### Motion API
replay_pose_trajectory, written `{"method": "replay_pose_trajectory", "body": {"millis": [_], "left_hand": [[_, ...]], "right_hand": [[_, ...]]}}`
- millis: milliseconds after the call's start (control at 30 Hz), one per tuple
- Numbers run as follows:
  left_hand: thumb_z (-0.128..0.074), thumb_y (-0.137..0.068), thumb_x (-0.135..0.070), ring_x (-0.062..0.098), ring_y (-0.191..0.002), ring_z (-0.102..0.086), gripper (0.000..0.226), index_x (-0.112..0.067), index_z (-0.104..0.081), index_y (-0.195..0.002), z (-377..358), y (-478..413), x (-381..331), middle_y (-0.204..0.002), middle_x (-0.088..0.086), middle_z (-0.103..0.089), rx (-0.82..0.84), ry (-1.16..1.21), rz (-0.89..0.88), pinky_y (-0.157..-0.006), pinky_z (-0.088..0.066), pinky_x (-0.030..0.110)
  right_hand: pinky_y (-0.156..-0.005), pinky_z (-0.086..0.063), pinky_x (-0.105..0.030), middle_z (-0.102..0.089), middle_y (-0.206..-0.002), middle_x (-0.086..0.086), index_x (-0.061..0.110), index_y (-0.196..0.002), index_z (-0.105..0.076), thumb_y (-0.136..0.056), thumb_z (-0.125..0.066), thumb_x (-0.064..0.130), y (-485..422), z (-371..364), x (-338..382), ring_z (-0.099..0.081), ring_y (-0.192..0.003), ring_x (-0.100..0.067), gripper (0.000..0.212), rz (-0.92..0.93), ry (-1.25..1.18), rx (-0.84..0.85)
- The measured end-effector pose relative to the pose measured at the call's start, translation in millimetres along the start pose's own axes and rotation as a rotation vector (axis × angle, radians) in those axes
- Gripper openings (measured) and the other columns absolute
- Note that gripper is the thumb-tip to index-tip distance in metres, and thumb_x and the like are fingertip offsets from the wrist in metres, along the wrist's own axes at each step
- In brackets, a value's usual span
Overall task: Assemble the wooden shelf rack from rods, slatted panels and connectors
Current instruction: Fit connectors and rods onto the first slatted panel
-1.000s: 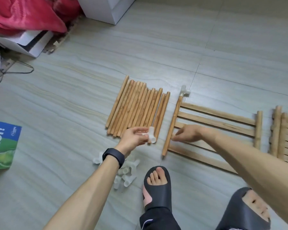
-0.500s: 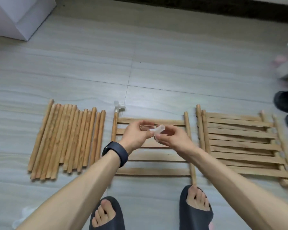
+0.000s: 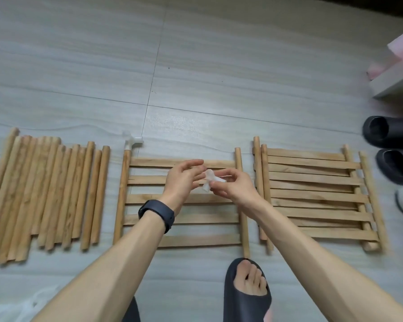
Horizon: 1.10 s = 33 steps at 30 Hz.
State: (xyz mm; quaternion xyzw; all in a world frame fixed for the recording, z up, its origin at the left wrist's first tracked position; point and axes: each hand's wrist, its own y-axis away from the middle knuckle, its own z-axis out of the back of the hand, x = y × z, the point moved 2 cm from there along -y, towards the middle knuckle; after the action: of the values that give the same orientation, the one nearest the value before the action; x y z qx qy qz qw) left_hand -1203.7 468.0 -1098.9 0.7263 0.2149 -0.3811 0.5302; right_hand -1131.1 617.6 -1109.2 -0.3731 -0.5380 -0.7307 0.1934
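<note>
Status: connector (image 3: 211,180) is in my right hand (image 3: 233,188), pinched between thumb and fingertips, in the air over the middle slatted panel (image 3: 196,240). My left hand (image 3: 183,182) is empty, with fingers loosely spread and tips just beside the connector at its 9 o'clock. I can't tell if they touch it.

Layout from my hands:
- rods (image 3: 49,194) in a flat row at 9 o'clock
- panel stack (image 3: 312,196) at 3 o'clock
- fitted connector (image 3: 132,143) at 11 o'clock, on the far end of the panel's left rail
- right rail (image 3: 237,159) with its far end bare at 1 o'clock, my guess for where this piece goes

Progress: early, one corner done as far as I can see.

Risks from here:
- Orientation. The part is translucent and its ports are hard to read. If I seat it rotated, the side port won't match the fitted one, and pulling it back off could loosen the rail.
- Grip. It's a light fingertip pinch with no support from the left. If it slips, the connector drops between the slats or skitters off across the smooth floor.
- Panel shift. The panel lies loose on the floor, so pushing a connector onto a rail end will slide or skew it unless my left hand pins the rail.
- Force. An off-axis push could jam or crack the plastic, or chew the rod end.
- Foot. My slipper (image 3: 247,293) sits right at the near end of the right rail at 6 o'clock. It works as a brace, but one twitch knocks the panel out of line.
</note>
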Motion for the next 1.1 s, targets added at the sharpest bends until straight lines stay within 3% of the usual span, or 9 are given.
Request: {"method": "replay_pose_trajectory", "body": {"millis": [67, 133, 233, 300, 400, 533, 667, 833, 1100], "left_hand": [[-0.058, -0.098, -0.034, 0.018, -0.129, -0.053, 0.039, -0.024, -0.058, -0.136, 5.8, -7.4, 8.1, -0.139, 0.001, -0.06, -0.049, -0.573, -0.151, -0.108, -0.042, 0.033], [-0.046, -0.098, -0.053, 0.026, -0.152, -0.016, 0.063, -0.033, -0.03, -0.156, 13.2, -9.3, 24.2, -0.166, 0.006, -0.022, 0.034, -1.25, -0.279, -0.123, -0.015, 0.046], [-0.028, -0.093, -0.075, 0.03, -0.149, 0.031, 0.085, -0.044, 0.024, -0.153, 34.4, -11.3, 59.9, -0.16, 0.003, 0.038, 0.249, -1.65, -0.236, -0.12, 0.013, 0.059], [-0.018, -0.089, -0.082, 0.029, -0.141, 0.043, 0.087, -0.046, 0.041, -0.142, 47.2, -10.7, 77.7, -0.15, 0.0, 0.052, 0.279, -1.709, -0.249, -0.117, 0.02, 0.06], [-0.01, -0.084, -0.088, 0.024, -0.135, 0.051, 0.089, -0.046, 0.045, -0.139, 55.3, -11.7, 85.7, -0.146, -0.004, 0.056, 0.258, -1.685, -0.29, -0.111, 0.029, 0.058], [-0.023, -0.069, -0.1, 0.026, -0.135, 0.052, 0.113, -0.044, 0.046, -0.139, 57.0, -15.6, 86.2, -0.145, -0.001, 0.058, 0.294, -1.71, -0.286, -0.108, 0.032, 0.059], [-0.038, -0.061, -0.102, 0.03, -0.136, 0.05, 0.13, -0.041, 0.048, -0.138, 55.6, -15.6, 84.9, -0.144, 0.002, 0.059, 0.308, -1.762, -0.274, -0.111, 0.027, 0.062], [-0.04, -0.063, -0.1, 0.032, -0.136, 0.05, 0.131, -0.039, 0.05, -0.136, 51.9, -14.2, 82.9, -0.142, 0.005, 0.06, 0.296, -1.792, -0.246, -0.111, 0.026, 0.063], [-0.038, -0.063, -0.101, 0.033, -0.134, 0.052, 0.131, -0.038, 0.052, -0.135, 50.5, -12.0, 81.7, -0.141, 0.006, 0.061, 0.299, -1.824, -0.229, -0.11, 0.026, 0.064]], "right_hand": [[-0.087, -0.062, -0.044, -0.073, -0.099, -0.02, 0.006, -0.1, -0.062, -0.08, -0.08, -0.002, -10.9, 7.6, 2.1, -0.076, -0.084, -0.029, 0.028, -0.018, -0.06, -0.051], [-0.073, -0.063, -0.031, -0.07, -0.102, -0.026, 0.01, -0.106, -0.057, -0.083, -0.075, -0.008, -22.8, 15.5, 9.2, -0.074, -0.075, -0.023, 0.034, -0.012, -0.19, -0.08], [-0.074, -0.061, -0.028, -0.071, -0.098, -0.013, 0.02, -0.105, -0.064, -0.084, -0.079, -0.001, -41.7, 32.5, 22.8, -0.071, -0.076, -0.016, 0.033, 0.018, -0.154, -0.141], [-0.077, -0.054, -0.027, -0.073, -0.103, -0.002, 0.025, -0.101, -0.068, -0.081, -0.085, 0.012, -54.6, 43.2, 31.5, -0.069, -0.086, -0.01, 0.029, 0.044, 0.024, -0.183], [-0.067, -0.049, -0.018, -0.075, -0.089, 0.011, 0.028, -0.093, -0.068, -0.077, -0.088, 0.017, -70.5, 52.6, 44.1, -0.07, -0.073, 0.001, 0.028, 0.087, 0.057, -0.283], [-0.074, -0.057, -0.028, -0.074, -0.088, 0.001, 0.025, -0.098, -0.069, -0.079, -0.086, 0.009, -91.6, 55.7, 49.3, -0.071, -0.077, -0.013, 0.03, 0.109, 0.035, -0.325], [-0.09, -0.06, -0.045, -0.076, -0.097, -0.007, 0.028, -0.096, -0.068, -0.078, -0.086, 0.018, -106.6, 53.7, 48.8, -0.075, -0.087, -0.024, 0.028, 0.094, 0.1, -0.359], [-0.085, -0.059, -0.045, -0.076, -0.091, 0.007, 0.034, -0.092, -0.063, -0.074, -0.085, 0.037, -110.1, 52.4, 52.5, -0.074, -0.089, -0.02, 0.029, 0.09, 0.303, -0.31], [-0.087, -0.057, -0.043, -0.077, -0.089, 0.005, 0.027, -0.095, -0.062, -0.08, -0.083, 0.03, -112.6, 54.9, 57.6, -0.074, -0.09, -0.026, 0.026, 0.08, 0.501, -0.206]]}}
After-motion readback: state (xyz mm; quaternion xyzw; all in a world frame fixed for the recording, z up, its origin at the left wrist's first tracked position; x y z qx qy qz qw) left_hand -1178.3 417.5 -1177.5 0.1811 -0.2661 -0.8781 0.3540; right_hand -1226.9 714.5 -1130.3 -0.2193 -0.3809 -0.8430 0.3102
